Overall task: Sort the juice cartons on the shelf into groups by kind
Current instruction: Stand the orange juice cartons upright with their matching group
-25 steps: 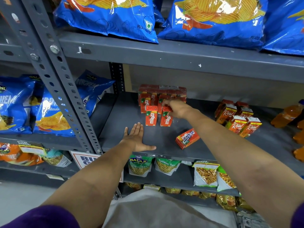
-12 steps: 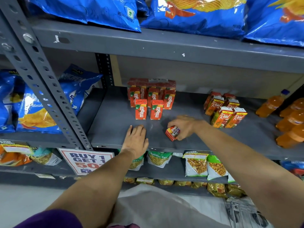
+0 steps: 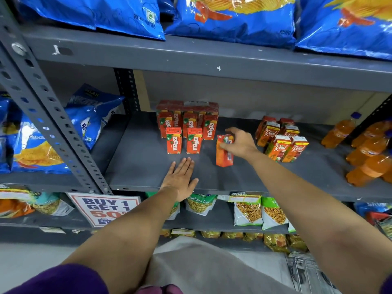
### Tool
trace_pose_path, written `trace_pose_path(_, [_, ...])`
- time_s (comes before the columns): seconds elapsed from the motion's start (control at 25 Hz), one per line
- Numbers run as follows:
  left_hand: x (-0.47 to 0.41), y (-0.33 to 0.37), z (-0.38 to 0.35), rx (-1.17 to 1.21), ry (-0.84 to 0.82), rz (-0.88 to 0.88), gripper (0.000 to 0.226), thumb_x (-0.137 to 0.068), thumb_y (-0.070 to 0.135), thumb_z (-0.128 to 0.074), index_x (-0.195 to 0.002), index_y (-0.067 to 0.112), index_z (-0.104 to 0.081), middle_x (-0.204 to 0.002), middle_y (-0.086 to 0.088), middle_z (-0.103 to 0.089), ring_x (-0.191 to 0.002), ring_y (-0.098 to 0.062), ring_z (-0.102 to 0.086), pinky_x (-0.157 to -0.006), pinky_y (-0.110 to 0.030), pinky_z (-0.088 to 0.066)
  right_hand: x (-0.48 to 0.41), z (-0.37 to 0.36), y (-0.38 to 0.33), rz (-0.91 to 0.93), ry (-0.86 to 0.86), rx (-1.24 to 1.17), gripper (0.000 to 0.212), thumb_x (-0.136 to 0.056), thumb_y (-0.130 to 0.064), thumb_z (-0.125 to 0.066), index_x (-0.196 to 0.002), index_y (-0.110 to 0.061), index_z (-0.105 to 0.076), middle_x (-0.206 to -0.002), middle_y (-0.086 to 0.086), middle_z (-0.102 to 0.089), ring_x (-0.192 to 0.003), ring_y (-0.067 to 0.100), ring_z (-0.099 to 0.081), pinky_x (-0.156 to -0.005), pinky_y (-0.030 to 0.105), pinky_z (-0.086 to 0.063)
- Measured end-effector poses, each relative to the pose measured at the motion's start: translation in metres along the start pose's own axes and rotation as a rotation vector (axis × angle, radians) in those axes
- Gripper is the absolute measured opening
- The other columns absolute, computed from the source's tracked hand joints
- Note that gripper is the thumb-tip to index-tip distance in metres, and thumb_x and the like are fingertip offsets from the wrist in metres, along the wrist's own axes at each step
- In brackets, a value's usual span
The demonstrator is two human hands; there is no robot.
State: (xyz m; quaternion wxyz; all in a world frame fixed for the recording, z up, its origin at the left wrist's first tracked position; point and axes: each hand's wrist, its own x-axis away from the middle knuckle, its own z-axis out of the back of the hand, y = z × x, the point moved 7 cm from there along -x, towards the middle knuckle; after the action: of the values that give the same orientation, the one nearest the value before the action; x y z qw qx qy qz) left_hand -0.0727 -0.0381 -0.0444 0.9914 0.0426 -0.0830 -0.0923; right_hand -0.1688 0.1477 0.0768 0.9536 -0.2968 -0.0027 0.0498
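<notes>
A group of red Maaza cartons (image 3: 185, 130) stands upright at the middle back of the grey shelf (image 3: 135, 166). Several Real cartons (image 3: 284, 141) stand in a cluster to the right. Between the two groups my right hand (image 3: 238, 143) grips the top of a single orange-red carton (image 3: 223, 154), which stands nearly upright on the shelf just right of the front Maaza row. My left hand (image 3: 181, 177) lies flat, fingers apart, palm down on the shelf near its front edge, below the front Maaza cartons.
Orange drink bottles (image 3: 369, 151) crowd the shelf's right end. Blue chip bags (image 3: 229, 15) hang over the shelf above, and more (image 3: 42, 134) fill the bay to the left behind a perforated grey post (image 3: 48, 122). Snack packets (image 3: 248, 211) and a promo sign (image 3: 104, 209) sit below.
My right hand left the Maaza group, took hold of the carton lying on its side near the front, and stood it up further back beside the Maaza row. The left hand stayed flat.
</notes>
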Motion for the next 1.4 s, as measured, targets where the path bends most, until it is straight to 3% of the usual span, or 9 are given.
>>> trace_pose_path(0.2, [0.0,-0.001,0.001,0.025,-0.017,0.007,0.068,-0.098,0.05,-0.015,-0.151,0.017,0.012,-0.162,0.0,0.013,-0.148,-0.015,0.015,-0.12,-0.042,0.011,-0.005,0.005,-0.034,0.033,0.173,0.006,0.033,-0.065,-0.031,-0.078,-0.093,-0.016,-0.068,-0.089,0.005,-0.073,-0.083,0.024,-0.069,-0.063,0.025,-0.047])
trace_pose_path(0.36, [-0.001,-0.003,0.001,0.022,-0.022,0.003,0.069,-0.098,0.052,-0.015,-0.151,0.017,0.012,-0.162,0.001,0.013,-0.148,-0.015,0.015,-0.119,-0.041,0.012,-0.012,-0.005,-0.039,0.028,0.113,0.154,0.03,-0.07,-0.035,-0.079,-0.072,-0.018,-0.055,-0.086,0.008,-0.07,-0.081,0.027,-0.067,-0.059,0.028,-0.044])
trace_pose_path(0.48, [-0.002,-0.004,0.001,0.026,-0.013,0.002,0.07,-0.097,0.053,-0.016,-0.151,0.017,0.011,-0.162,0.001,0.012,-0.148,-0.015,0.013,-0.118,-0.039,0.013,-0.018,-0.002,-0.034,0.006,0.093,0.185,0.032,-0.07,-0.043,-0.078,-0.077,-0.019,-0.059,-0.085,0.004,-0.07,-0.079,0.024,-0.067,-0.058,0.028,-0.046])
trace_pose_path(0.64, [-0.002,-0.004,0.001,0.028,0.004,0.002,0.07,-0.097,0.053,-0.016,-0.151,0.017,0.01,-0.162,0.001,0.011,-0.148,-0.016,0.012,-0.118,-0.039,0.013,-0.024,-0.002,-0.032,0.005,0.041,0.059,0.032,-0.07,-0.052,-0.074,-0.066,-0.027,-0.055,-0.07,-0.005,-0.067,-0.068,0.017,-0.065,-0.06,0.026,-0.05])
trace_pose_path(0.84, [-0.001,-0.004,0.003,0.027,-0.002,0.002,0.07,-0.098,0.053,-0.017,-0.152,0.017,0.009,-0.163,0.001,0.01,-0.148,-0.016,0.012,-0.119,-0.039,0.012,-0.03,-0.018,-0.037,0.12,-0.107,0.146,0.041,-0.078,-0.046,-0.07,-0.109,-0.02,-0.062,-0.112,0.007,-0.061,-0.109,0.024,-0.055,-0.085,0.03,-0.048])
trace_pose_path(0.92, [-0.001,-0.003,0.003,0.032,-0.006,-0.001,0.07,-0.098,0.053,-0.018,-0.152,0.017,0.008,-0.163,0.0,0.01,-0.149,-0.016,0.011,-0.12,-0.04,0.011,-0.03,-0.017,-0.035,0.18,-0.124,0.178,0.026,-0.082,-0.028,-0.068,-0.107,-0.021,-0.061,-0.115,0.011,-0.05,-0.104,0.025,-0.055,-0.083,0.025,-0.043])
trace_pose_path(1.0, [0.0,-0.002,0.004,0.039,-0.012,-0.001,0.071,-0.098,0.053,-0.018,-0.152,0.016,0.008,-0.163,0.0,0.009,-0.149,-0.016,0.011,-0.12,-0.04,0.011,-0.027,-0.018,-0.033,0.245,-0.176,0.16,0.035,-0.082,-0.014,-0.067,-0.114,-0.024,-0.058,-0.12,0.01,-0.044,-0.102,0.022,-0.052,-0.084,0.025,-0.042])
trace_pose_path(1.12, [0.001,-0.003,0.005,0.05,-0.014,0.0,0.071,-0.098,0.053,-0.019,-0.152,0.017,0.007,-0.163,0.0,0.008,-0.149,-0.016,0.01,-0.12,-0.041,0.009,-0.029,-0.015,-0.029,0.231,-0.17,0.136,0.061,-0.078,-0.013,-0.072,-0.133,-0.019,-0.043,-0.126,0.013,-0.051,-0.111,0.025,-0.055,-0.089,0.03,-0.046])
trace_pose_path(1.4, [0.001,-0.004,0.006,0.046,-0.011,-0.006,0.07,-0.098,0.053,-0.019,-0.152,0.017,0.007,-0.163,0.0,0.008,-0.149,-0.016,0.009,-0.12,-0.041,0.008,-0.035,-0.02,-0.023,0.249,-0.201,0.251,0.063,-0.087,-0.013,-0.066,-0.142,-0.03,-0.041,-0.138,0.01,-0.052,-0.122,0.027,-0.053,-0.097,0.035,-0.046])
